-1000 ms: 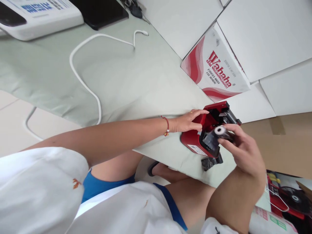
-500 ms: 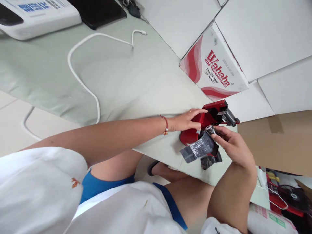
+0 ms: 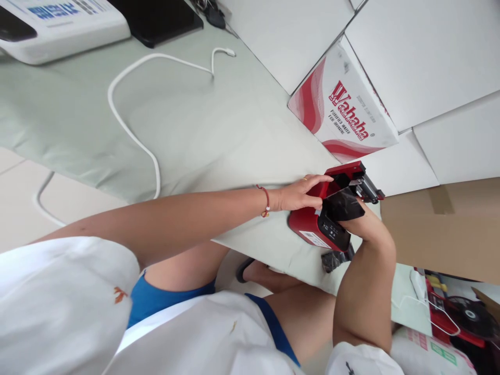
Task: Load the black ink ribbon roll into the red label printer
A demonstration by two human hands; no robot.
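Observation:
A red and black label printer lies open near the front edge of the pale green table. My left hand grips its red side, fingers curled over the open lid. My right hand reaches into the open bay from the right, closed on a black ribbon roll that sits in the printer's mouth. Its fingertips are hidden behind the roll. A small black part lies on the table just below the printer.
A white cable loops across the table. A white machine and a black slab sit at the far left. A Wahaha carton and white boxes stand behind; a brown cardboard box is on the right.
My right hand has turned the black roll over and pushed it down into the printer's open bay; earlier it held the roll above and in front. My left hand has stayed on the printer.

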